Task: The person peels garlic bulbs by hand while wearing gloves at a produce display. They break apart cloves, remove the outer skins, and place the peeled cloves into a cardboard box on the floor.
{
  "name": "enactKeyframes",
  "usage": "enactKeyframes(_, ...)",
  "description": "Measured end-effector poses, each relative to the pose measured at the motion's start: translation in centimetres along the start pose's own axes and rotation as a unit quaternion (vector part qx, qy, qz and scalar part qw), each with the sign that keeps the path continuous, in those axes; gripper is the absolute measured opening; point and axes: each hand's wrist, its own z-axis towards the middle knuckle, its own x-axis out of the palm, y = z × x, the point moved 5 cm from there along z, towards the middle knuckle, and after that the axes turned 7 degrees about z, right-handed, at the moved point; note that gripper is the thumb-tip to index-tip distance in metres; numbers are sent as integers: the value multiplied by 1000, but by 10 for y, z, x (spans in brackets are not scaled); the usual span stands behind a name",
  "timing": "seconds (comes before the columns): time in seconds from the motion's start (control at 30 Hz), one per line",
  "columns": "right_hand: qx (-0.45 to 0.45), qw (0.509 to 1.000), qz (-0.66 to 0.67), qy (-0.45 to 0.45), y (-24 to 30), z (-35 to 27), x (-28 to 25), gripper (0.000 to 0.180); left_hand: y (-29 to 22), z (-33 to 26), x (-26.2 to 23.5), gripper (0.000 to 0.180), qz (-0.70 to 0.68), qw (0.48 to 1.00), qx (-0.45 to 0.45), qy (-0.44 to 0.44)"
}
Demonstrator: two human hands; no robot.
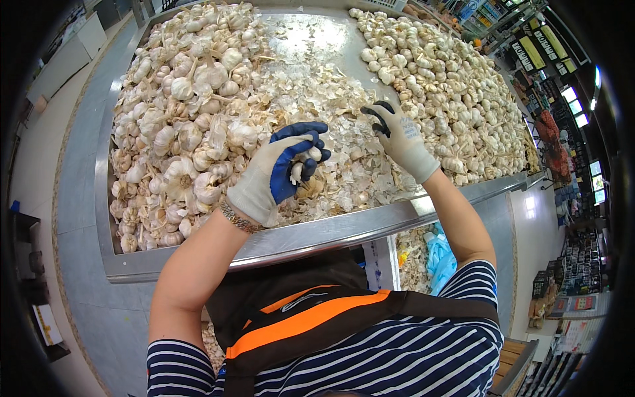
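Left hand gripping garlic bulb, right hand open

Only signage I can spot is off past the right end of the steel bin: a row of dark rectangular shelf signs with yellow-green panels, plus small colourful packages stacked on shelves lower down, too tiny to make out.

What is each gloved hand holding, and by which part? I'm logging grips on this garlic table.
The left hand clasps a garlic bulb around its body, fingers curled over it. The right hand seems to hold nothing, fingertips over the loose skins.
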Motion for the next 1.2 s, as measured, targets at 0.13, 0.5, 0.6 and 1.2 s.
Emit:
enactKeyframes(0.13, -42, 984, -33, 173, 19, -8, 11, 34, -8, -2, 0, 34, 8, 999, 33, -12)
enactKeyframes(0.5, -33, 972, -85, 218, -2, -17, 46, 54, -1, -4, 1, 32, 41, 999, 7, -33)
enactKeyframes(0.6, -17, 979, -67, 194, -1, -13, 39, 51, 1, -4, 1, 32, 37, 999, 0, -32)
enactKeyframes(1.2, 35, 926, 344, 150, 80, 21, -11, 39, 3, -4, 6, 38, -6, 1000, 3, 5)
